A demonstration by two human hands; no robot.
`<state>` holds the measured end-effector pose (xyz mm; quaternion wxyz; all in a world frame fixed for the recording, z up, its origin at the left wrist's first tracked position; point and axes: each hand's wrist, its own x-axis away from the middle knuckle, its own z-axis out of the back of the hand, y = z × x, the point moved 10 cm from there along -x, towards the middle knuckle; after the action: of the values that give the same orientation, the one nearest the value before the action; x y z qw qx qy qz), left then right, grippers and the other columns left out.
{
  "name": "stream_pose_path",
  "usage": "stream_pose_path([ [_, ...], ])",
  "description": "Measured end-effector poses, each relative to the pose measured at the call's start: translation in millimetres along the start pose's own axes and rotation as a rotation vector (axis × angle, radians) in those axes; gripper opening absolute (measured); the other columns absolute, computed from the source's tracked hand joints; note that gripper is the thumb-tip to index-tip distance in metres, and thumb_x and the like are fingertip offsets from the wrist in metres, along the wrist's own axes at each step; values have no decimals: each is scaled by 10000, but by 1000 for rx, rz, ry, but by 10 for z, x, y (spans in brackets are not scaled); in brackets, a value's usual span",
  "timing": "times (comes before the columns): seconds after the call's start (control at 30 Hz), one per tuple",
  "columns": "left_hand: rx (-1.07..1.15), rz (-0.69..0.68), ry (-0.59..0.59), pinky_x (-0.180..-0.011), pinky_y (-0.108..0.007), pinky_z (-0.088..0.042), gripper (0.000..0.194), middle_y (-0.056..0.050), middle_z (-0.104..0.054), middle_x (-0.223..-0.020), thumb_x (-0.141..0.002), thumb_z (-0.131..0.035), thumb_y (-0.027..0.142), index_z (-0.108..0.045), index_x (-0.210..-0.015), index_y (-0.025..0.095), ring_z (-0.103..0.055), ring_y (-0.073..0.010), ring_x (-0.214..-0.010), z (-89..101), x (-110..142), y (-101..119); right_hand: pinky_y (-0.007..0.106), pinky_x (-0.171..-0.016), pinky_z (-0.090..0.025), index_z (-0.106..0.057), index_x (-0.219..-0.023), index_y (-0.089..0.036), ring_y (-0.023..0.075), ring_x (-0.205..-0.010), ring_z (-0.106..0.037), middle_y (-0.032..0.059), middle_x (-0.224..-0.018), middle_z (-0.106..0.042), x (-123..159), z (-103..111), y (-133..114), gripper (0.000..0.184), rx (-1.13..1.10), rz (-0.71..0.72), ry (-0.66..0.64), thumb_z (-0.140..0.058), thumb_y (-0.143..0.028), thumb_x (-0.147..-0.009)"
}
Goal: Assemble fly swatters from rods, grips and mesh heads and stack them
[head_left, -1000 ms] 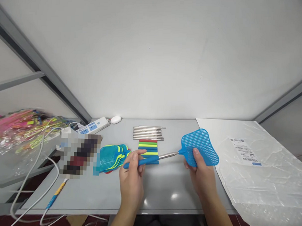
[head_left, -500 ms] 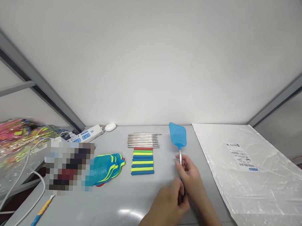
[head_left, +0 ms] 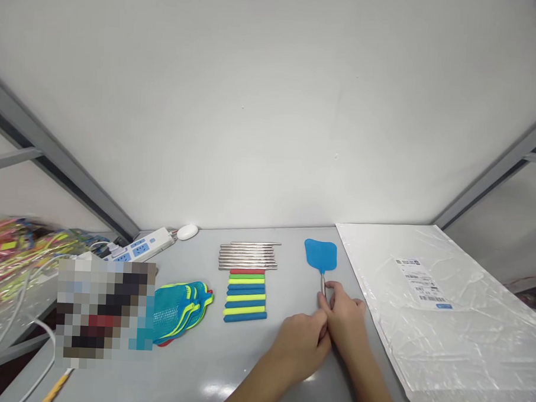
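Observation:
A blue fly swatter (head_left: 321, 255) points away from me, its flat head raised over the right part of the table. My right hand (head_left: 345, 318) pinches its silver metal rod just below the head. Pressed against that hand, my left hand (head_left: 304, 346) is closed around the lower end, where the fingers hide the handle. To the left lie a column of coloured handle grips (head_left: 245, 305) in blue, yellow, green and red, and a row of metal rods (head_left: 248, 256) behind them. Farther left is a stack of mesh swatter heads (head_left: 174, 312), mostly blue with yellow edges.
White plastic packaging with a label (head_left: 424, 282) covers the table's right side. A power strip (head_left: 144, 246) and a white oval device (head_left: 187, 232) sit at the back left. Bagged colourful items (head_left: 17, 255) and white cables are at the far left. A wall closes off the back.
The swatter head has turned from slanted to nearly straight and come slightly closer. My left hand has moved up against my right hand, covering the dark handle. The view has shifted a little.

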<state>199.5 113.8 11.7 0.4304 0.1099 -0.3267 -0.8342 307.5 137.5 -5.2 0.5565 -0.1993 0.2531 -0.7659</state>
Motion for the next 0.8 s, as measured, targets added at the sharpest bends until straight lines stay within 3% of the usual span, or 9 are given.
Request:
stream_pose_path([
  [0.17,32,-84,155,-518,-260,-224,204,32,-534,-628,-904,-470,254,-427,-708,218,-435,-123,-540,249,325,-107,435,-905,-311,-559,-1060,-201,199,-613,-591,-41,-596,-585,2,31,-41,320,53,26,25,-384,-424,-912],
  [0.33,10,-101,635,-578,-257,-300,251,24,-481,-601,-878,-536,180,-425,-656,211,-437,-129,-558,921,963,-568,438,-894,-328,-572,-1046,-208,195,-547,-563,-60,-540,-537,-11,45,-26,330,71,12,41,-381,-438,-905],
  [0.43,-83,-119,795,-690,-295,-376,150,-25,-578,-734,-825,-596,146,-520,-714,211,-517,-173,-699,1175,1311,-760,442,-884,-341,-585,-1032,-210,205,-573,-580,-47,-569,-555,-14,63,6,348,66,5,49,-398,-467,-889],
  [0.5,-196,-111,822,-811,-361,-400,69,-78,-623,-933,-809,-615,148,-603,-833,211,-546,-224,-869,1237,1437,-797,438,-873,-357,-591,-1039,-210,215,-604,-594,-39,-588,-565,-12,76,34,379,54,5,53,-398,-496,-883],
  [0.6,-316,-45,796,-939,-457,-374,182,-121,-576,-1168,-830,-602,170,-649,-1000,214,-500,-282,-1061,1225,1470,-802,425,-846,-382,-580,-1101,-212,228,-658,-609,-31,-616,-580,-4,103,94,452,3,-2,79,-393,-558,-877],
  [0.8,-325,68,700,-948,-465,-409,155,-78,-534,-1288,-874,-569,207,-689,-962,248,-473,-282,-1107,1125,1363,-830,459,-857,-375,-562,-1139,-205,226,-649,-594,-39,-622,-564,60,38,137,484,12,25,75,-439,-578,-855],
])
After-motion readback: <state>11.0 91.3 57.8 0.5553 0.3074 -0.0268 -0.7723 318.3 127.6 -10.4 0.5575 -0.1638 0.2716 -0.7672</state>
